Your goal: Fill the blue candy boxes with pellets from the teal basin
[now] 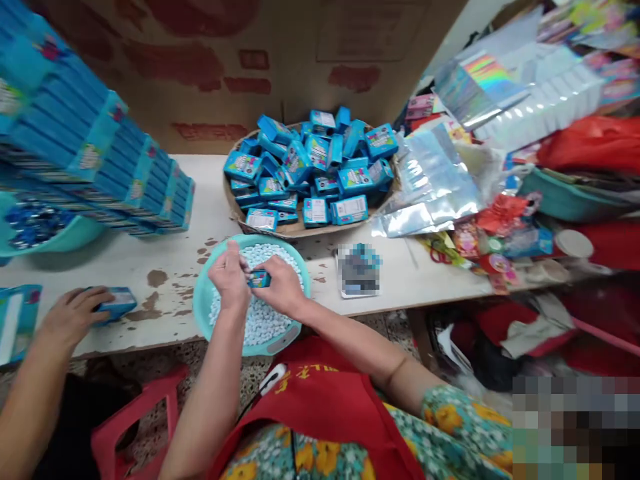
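My left hand (229, 277) and my right hand (283, 285) meet over a teal bowl (203, 293) full of small white candies (260, 323). Together they pinch a small blue box (260, 279), fingers closed on it from both sides. The bowl sits at the table's near edge, partly overhanging it. Behind it a round cardboard tray (300, 230) holds a heap of several small blue boxes (313, 170).
A co-worker's hand (73, 313) at the left rests on another blue box (117, 303). Stacked blue cartons (100, 167) stand at the back left beside a teal bowl (75, 237). Silver foil bags (433, 183) and mixed packaging crowd the right. A red stool (135, 427) is below.
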### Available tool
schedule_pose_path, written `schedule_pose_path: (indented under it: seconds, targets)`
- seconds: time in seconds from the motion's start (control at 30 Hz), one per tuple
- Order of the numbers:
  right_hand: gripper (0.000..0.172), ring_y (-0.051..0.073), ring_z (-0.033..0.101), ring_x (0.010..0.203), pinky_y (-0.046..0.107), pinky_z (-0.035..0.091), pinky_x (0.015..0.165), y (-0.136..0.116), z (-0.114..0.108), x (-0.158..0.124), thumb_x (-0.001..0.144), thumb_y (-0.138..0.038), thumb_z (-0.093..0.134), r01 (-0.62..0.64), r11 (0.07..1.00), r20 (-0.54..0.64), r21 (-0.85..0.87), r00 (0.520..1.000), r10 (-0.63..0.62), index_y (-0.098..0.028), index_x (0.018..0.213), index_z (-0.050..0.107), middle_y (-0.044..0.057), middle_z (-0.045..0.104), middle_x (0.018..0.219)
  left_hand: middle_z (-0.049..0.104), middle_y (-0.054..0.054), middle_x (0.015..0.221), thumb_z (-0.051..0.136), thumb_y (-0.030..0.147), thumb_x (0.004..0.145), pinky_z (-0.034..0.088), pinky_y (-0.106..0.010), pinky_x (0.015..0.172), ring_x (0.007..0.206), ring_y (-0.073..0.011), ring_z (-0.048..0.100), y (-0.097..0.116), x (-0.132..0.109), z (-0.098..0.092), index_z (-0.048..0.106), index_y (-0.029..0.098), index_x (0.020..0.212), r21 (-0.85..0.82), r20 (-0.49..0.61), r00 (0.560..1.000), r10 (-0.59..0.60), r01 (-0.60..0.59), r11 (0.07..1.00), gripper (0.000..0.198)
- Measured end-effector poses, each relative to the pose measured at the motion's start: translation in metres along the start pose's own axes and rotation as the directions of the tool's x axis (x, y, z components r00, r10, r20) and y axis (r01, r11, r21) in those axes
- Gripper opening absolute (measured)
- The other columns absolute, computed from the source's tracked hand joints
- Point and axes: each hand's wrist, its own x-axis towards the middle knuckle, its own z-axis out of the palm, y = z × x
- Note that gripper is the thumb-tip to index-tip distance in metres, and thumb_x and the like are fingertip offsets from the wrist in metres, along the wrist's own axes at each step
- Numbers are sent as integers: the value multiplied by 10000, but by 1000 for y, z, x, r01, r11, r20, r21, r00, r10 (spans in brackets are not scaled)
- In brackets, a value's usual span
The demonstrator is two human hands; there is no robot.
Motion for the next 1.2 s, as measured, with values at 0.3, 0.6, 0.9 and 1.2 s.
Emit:
schedule_pose_path:
  seconds: [0.3,0.6,0.9,1.2]
  targets:
    - [385,160,603,907,291,474,851,20,-44,-23,618,-262,838,-78,918,-94,390,988,124,-219,961,667,-9,624,918,256,14,523,447,651,807,208,-285,408,459,-139,256,32,1,-12,243,232,562,73,226,968,-109,95,993,527]
    - [366,198,609,918,334,491,845,68,-108,-90,692,-356,769,-235,863,-293,448,873,390,-215,1008,652,35,631,985,664,-76,997,635,539,647,378,-474,1003,1078,-313,541,-70,1,-24,665,232,827,634,546,837,-31,-388,668,357]
    - [294,220,581,916,385,474,855,150,-63,-116,752,-379,691,-325,929,-359,177,858,368,-195,956,588,69,609,959,629,-95,1084,488,490,808,441,-424,933,1091,-292,539,-80,-1,-44,659,219,954,741,520,854,0,-452,496,352]
    - [528,244,555,935,429,446,865,198,-128,-93,667,-475,725,-412,898,-615,157,671,415,-153,1044,543,93,604,997,652,-74,987,507,447,801,480,-365,822,959,-250,588,-82,-16,-48,671,217,878,722,348,936,48,-300,623,293]
